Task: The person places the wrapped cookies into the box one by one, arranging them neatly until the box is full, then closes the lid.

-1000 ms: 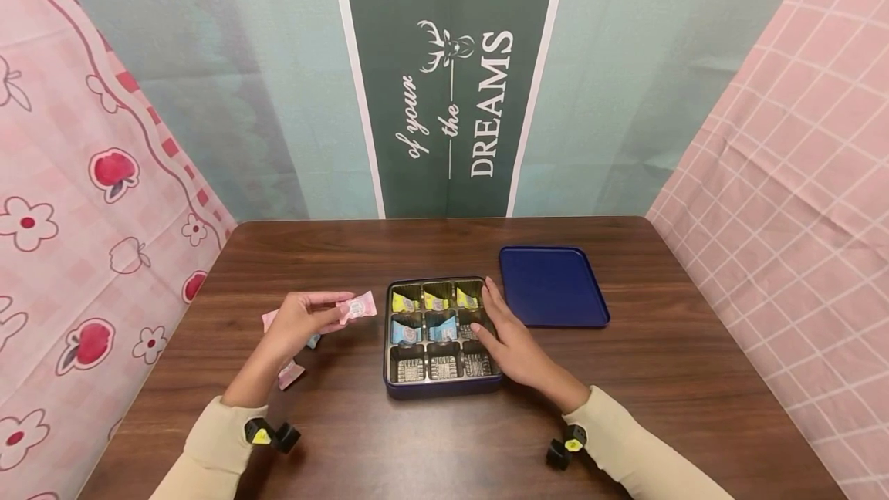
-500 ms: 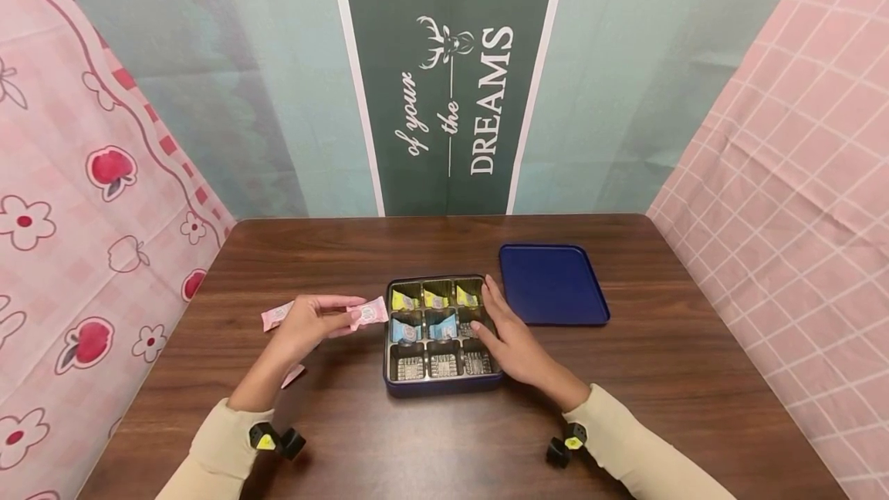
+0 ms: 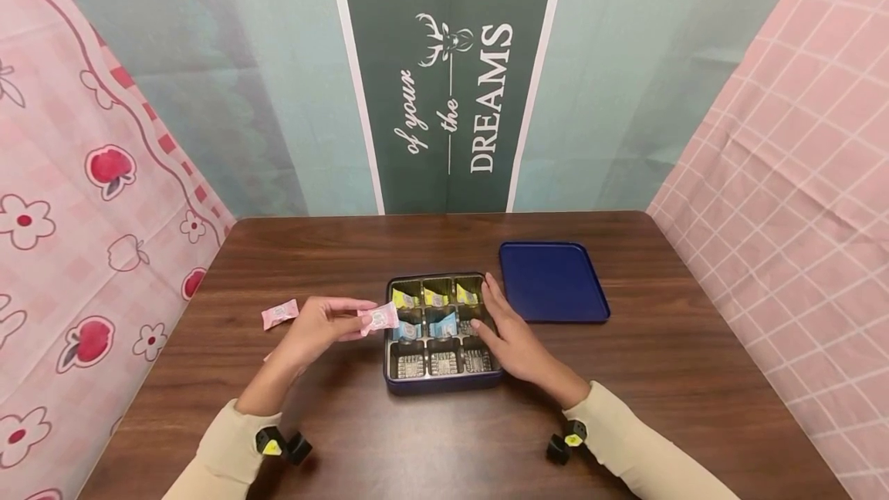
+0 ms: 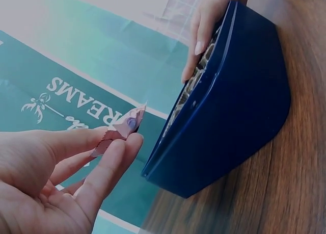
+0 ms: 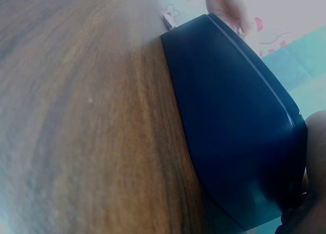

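Note:
My left hand [image 3: 316,334] pinches a pink wrapped candy [image 3: 380,318] between thumb and fingertips, over the left rim of a dark blue tin [image 3: 444,386]. In the left wrist view the candy [image 4: 126,126] stands edge-on, apart from the tin wall [image 4: 229,101]. Yellow wrapped candies [image 3: 435,298] sit in the tin's back row of compartments. Two blue wrapped candies [image 3: 443,326] lie in the left and middle cells of the middle row; the front row shows bare ridged bottoms. With fingers mostly straight, my right hand [image 3: 517,342] rests along the tin's right side, thumb over the rim.
Another pink candy [image 3: 280,314] lies on the wooden table [image 3: 444,454] left of the tin, and a sliver of something pink shows beside my left forearm. A flat blue lid [image 3: 553,282] lies at the back right. Printed cloths hang around the table.
My left hand has carried the pink candy to the right, from beside the tin to over its left rim. A pink candy behind that hand is uncovered. The right hand stays put.

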Available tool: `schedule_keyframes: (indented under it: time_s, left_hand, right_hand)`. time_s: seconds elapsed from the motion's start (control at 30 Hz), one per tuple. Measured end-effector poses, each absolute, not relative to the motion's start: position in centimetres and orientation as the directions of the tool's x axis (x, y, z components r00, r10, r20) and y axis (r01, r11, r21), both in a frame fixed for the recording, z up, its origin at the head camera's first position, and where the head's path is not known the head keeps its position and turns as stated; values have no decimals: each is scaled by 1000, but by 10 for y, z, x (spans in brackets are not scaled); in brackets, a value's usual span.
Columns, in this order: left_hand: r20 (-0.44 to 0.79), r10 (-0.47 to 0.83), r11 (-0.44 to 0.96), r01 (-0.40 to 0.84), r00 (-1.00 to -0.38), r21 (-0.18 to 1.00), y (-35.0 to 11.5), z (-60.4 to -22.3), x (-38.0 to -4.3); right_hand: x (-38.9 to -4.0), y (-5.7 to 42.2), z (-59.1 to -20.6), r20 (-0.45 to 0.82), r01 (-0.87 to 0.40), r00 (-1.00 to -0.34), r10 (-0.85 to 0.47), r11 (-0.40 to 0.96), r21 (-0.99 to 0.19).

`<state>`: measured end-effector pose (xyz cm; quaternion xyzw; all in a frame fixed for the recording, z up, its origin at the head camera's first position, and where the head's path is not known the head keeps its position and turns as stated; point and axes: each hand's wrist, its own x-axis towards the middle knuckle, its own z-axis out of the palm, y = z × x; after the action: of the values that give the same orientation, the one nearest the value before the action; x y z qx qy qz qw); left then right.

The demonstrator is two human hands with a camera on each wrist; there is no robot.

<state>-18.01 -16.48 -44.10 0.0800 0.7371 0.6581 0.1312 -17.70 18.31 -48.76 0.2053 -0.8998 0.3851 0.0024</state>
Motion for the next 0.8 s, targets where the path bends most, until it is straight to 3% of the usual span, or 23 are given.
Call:
schedule_keyframes:
  time_s: [0.8]
  left_hand:
    - [-93, 363, 144, -43, -927, 989, -147, -448, -170]
  right_hand:
    - [-178, 183, -488, 167, -375, -915, -367, 620, -689]
